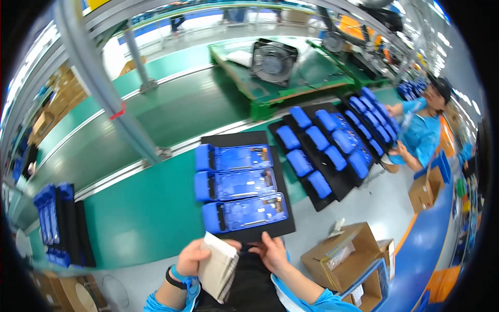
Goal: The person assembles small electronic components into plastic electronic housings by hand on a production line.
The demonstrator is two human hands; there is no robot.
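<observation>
My left hand [193, 258] is closed around a cream, flat stack [217, 268] that looks like a pad of sheets, with a dark-striped edge along one side; its exact kind is not clear. My right hand [272, 253] is just right of it, its thumb raised and its fingers apart, near the front edge of a black mat [236, 139]. No object shows in that hand. Three blue plastic housings [252, 212] lie side by side on this mat, open side up, with small brown parts at their right ends and a blue flap-like section at their left.
The mat rests on a green conveyor bench [140, 221]. More blue housings lie on black mats [335, 179] to the right, where a co-worker [421, 130] stands. Others [49, 221] sit far left. Behind are a metal post [99, 78] and fan [274, 61]; cardboard boxes [345, 260] stand lower right.
</observation>
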